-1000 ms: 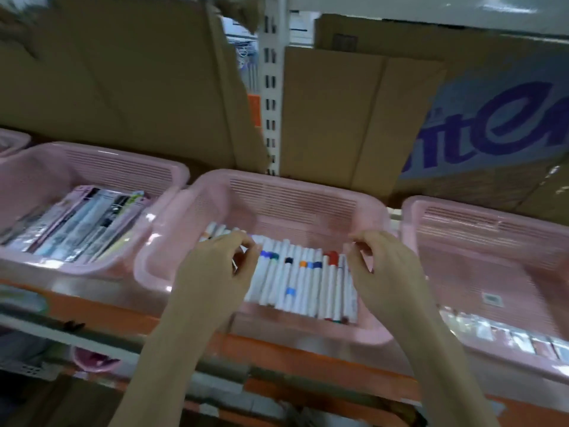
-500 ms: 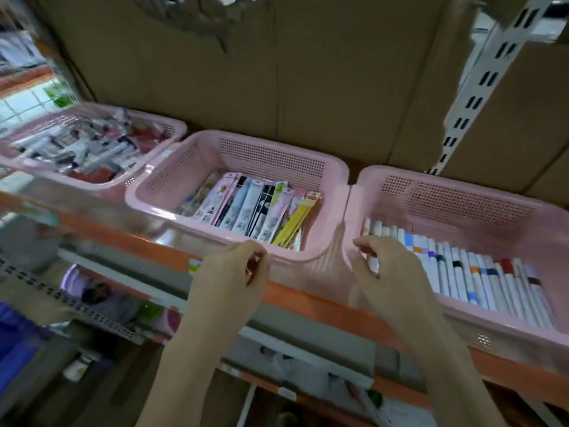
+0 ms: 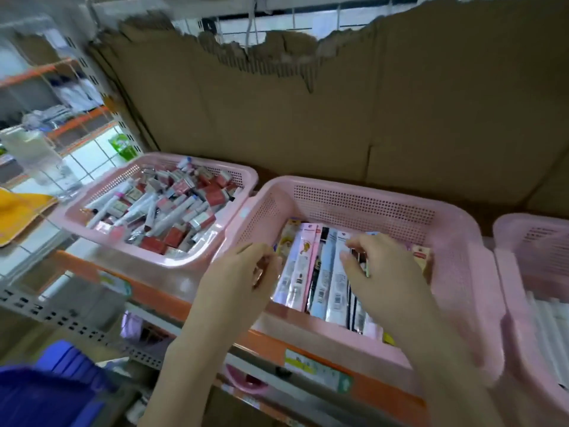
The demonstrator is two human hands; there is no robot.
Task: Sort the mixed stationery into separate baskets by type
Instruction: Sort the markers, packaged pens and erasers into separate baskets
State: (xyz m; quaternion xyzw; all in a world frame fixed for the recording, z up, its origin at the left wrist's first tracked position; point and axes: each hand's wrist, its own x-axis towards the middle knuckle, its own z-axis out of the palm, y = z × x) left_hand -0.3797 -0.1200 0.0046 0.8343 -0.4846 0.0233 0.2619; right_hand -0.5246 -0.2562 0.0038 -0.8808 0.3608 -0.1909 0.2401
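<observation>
Over the middle basket (image 3: 363,192) now: our view has swung left from the marker basket (image 3: 535,241), and both hands came along. Right hand (image 3: 378,272) curls its fingers on the flat packets (image 3: 323,272) lying side by side inside; left hand (image 3: 243,282) sits curled at the near-left rim, contents unclear. Mixed tubes and boxes fill the left basket (image 3: 92,208). Likely tidying packets next.

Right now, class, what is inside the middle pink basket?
Long flat packets lie side by side in the middle basket. The right hand covers some; the left hand is at its near-left corner. The floor is hidden.
</observation>
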